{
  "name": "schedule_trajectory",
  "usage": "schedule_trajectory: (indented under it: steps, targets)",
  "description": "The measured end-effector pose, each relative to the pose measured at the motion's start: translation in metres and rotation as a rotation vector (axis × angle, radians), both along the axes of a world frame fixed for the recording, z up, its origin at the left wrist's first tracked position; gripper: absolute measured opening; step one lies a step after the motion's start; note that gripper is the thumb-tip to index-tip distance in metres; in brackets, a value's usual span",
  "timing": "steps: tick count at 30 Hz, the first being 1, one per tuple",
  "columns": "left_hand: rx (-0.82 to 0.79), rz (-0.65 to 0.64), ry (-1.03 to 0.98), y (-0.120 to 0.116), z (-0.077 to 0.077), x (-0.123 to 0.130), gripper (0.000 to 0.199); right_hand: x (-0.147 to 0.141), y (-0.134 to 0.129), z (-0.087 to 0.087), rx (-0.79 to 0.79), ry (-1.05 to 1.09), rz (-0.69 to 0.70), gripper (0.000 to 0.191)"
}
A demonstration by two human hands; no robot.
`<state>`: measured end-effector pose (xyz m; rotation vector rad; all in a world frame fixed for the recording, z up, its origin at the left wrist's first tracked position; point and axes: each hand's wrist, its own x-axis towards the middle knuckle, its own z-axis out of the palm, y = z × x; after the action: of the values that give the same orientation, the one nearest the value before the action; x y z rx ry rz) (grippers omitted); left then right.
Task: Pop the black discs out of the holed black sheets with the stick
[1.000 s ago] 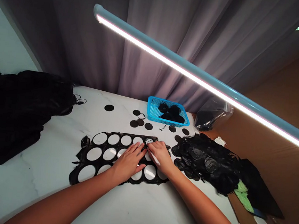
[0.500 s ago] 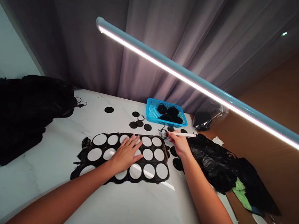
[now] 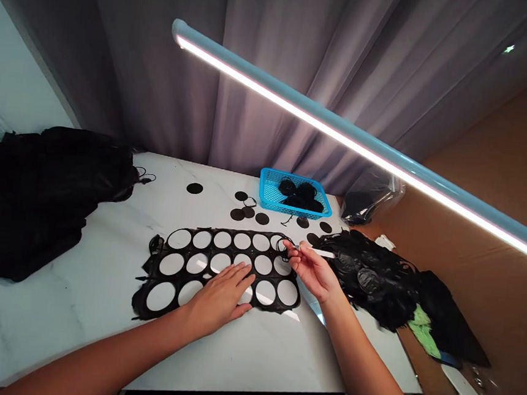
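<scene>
A black sheet (image 3: 209,252) with rows of round white openings lies on the white table. My left hand (image 3: 221,292) rests flat across its lower middle, fingers stretched out. Over the sheet's right end, my right hand (image 3: 312,268) is closed in a pinch on a slim white pen-like tool (image 3: 325,253), which sticks out to the right. Thin black loops (image 3: 283,246) hang at those fingertips, over the upper right circles; whether they are gripped too is hard to see. Several black discs (image 3: 262,219) lie loose beyond the sheet.
A blue basket (image 3: 268,192) holding black round pieces stands at the back. Dark cloth (image 3: 46,197) is heaped on the left. Scrap black material (image 3: 371,281) and a green cloth (image 3: 422,331) lie at the right. A lit tube lamp (image 3: 300,99) crosses above.
My right hand has moved left and down with the white tool and loops, onto the sheet's right end. My left hand has slid down toward the sheet's near edge.
</scene>
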<state>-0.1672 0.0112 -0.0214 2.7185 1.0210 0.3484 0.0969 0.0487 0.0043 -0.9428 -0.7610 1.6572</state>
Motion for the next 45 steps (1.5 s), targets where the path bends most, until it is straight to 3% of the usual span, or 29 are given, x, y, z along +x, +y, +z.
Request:
schedule_trajectory:
  steps: [8, 20, 26, 28, 31, 33, 35, 37, 41, 43, 45]
  targets:
    - [0.027, 0.022, -0.033, -0.007, -0.011, 0.003, 0.059, -0.031, -0.024, -0.02, 0.335, -0.809, 0.18, 0.021]
    - [0.077, -0.031, 0.04, -0.014, -0.006, 0.008, 0.053, -0.035, -0.026, -0.021, 0.612, -1.099, 0.202, 0.016]
    - [0.029, -0.107, -0.056, -0.014, -0.013, 0.007, 0.049, -0.04, -0.026, -0.019, 0.951, -1.476, 0.339, 0.017]
    - [0.01, -0.118, -0.061, -0.014, -0.013, 0.007, 0.049, -0.031, -0.012, -0.016, 0.969, -1.597, 0.249, 0.018]
    - [0.008, -0.128, -0.039, -0.013, -0.009, 0.005, 0.049, -0.002, 0.019, -0.008, 0.76, -1.69, -0.166, 0.022]
    - [-0.011, -0.138, -0.056, -0.011, -0.006, 0.002, 0.049, 0.017, 0.035, -0.003, 0.595, -1.626, -0.391, 0.022]
    - [-0.056, -0.17, -0.088, -0.01, -0.001, -0.002, 0.052, 0.027, 0.037, 0.001, 0.48, -1.444, -0.428, 0.023]
    - [-0.109, -0.226, -0.102, -0.007, 0.004, -0.007, 0.057, 0.022, 0.024, 0.002, 0.376, -1.184, -0.313, 0.025]
    - [-0.171, -0.321, -0.103, 0.0, 0.012, -0.015, 0.055, -0.01, -0.028, 0.001, 0.159, -0.711, 0.005, 0.03]
    - [-0.183, -0.34, -0.097, 0.003, 0.013, -0.018, 0.052, -0.025, -0.052, -0.001, 0.12, -0.638, 0.108, 0.03]
    - [-0.192, -0.355, -0.071, 0.006, 0.011, -0.02, 0.052, -0.035, -0.069, -0.005, 0.157, -0.697, 0.159, 0.028]
